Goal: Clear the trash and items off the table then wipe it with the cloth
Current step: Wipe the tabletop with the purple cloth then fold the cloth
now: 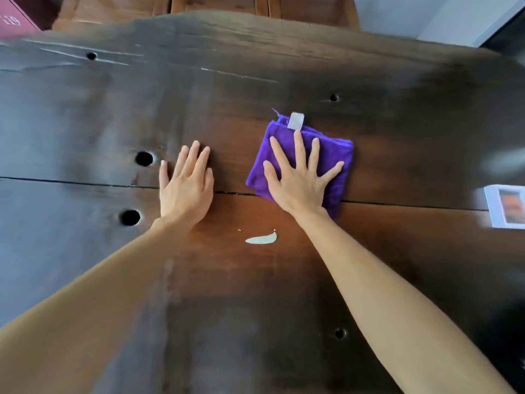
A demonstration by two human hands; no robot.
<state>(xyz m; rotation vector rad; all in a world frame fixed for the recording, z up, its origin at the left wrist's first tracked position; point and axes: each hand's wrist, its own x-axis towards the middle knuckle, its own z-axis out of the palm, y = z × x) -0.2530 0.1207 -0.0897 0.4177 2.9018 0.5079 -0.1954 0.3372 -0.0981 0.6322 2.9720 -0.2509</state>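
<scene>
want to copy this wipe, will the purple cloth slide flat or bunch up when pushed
The purple cloth looks soft and folded, so it probably flops if lifted. The right hand presses it flat with spread fingers, so it likely slides without bunching.

The table is dark stained wood, semi-glossy, cracked and knot-holed. The purple cloth looks soft, fuzzy microfibre with a pale woven tag.

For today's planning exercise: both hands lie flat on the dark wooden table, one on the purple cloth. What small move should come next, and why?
Probably slide the right hand, pressing the folded purple microfibre cloth, towards the person over the pale sliver-shaped scrap lying on the dark wooden table. The left hand rests flat on bare wood, steadying.
</scene>
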